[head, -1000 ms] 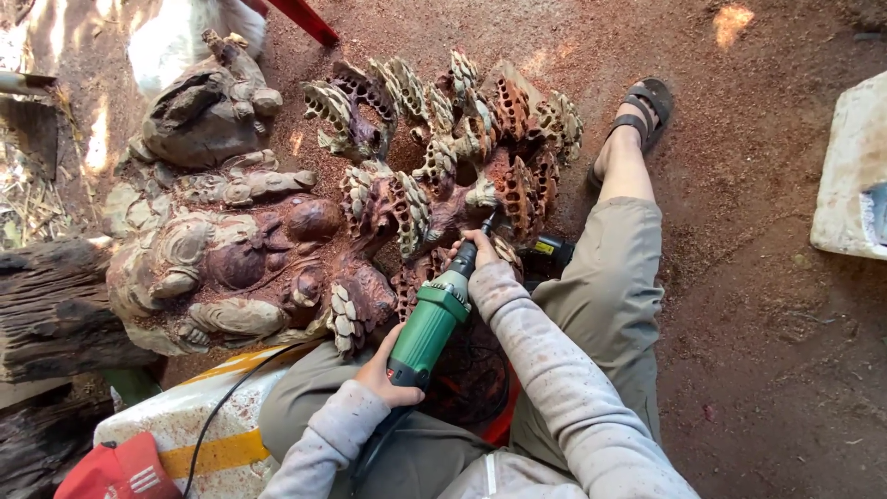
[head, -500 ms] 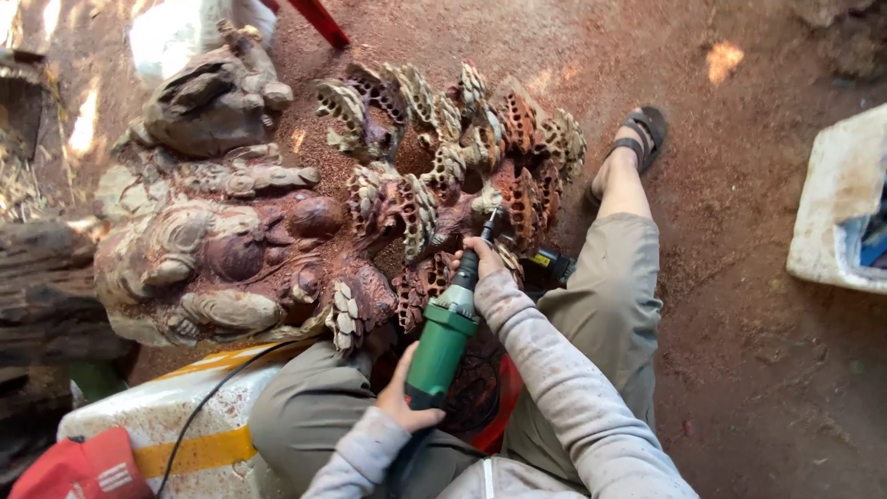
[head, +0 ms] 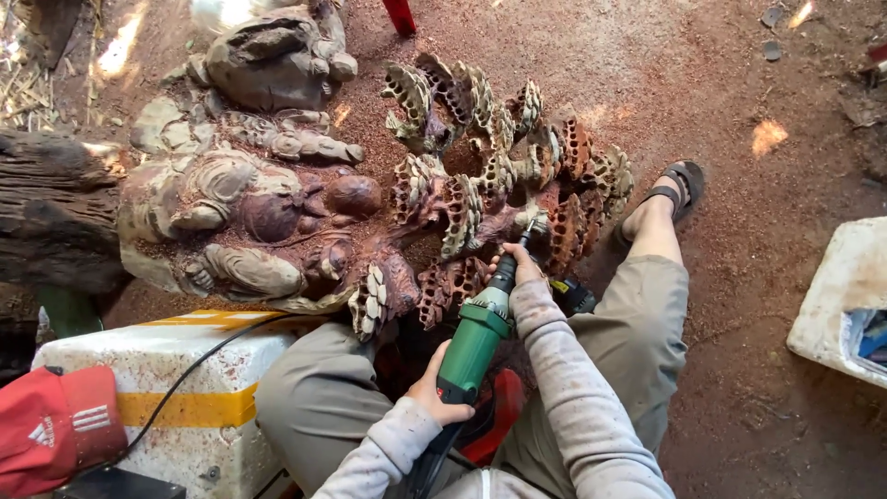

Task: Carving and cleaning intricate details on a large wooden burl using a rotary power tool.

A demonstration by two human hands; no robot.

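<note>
A large reddish-brown wood carving of figures and honeycomb-like scales lies in front of me on the ground. I hold a green power grinder with both hands. My left hand grips its rear body. My right hand wraps its black nose close to the bit, which touches the carving's scaled part. A black cable runs from the tool over my lap.
A white foam box with yellow tape stands at my left knee, with a red cap on it. Another white foam box sits at the right. My sandalled foot rests beside the carving. Reddish sawdust covers the ground.
The view has drifted slightly; the grinder's tip stays on the same scaled part of the carving, with both hands keeping their grip.
</note>
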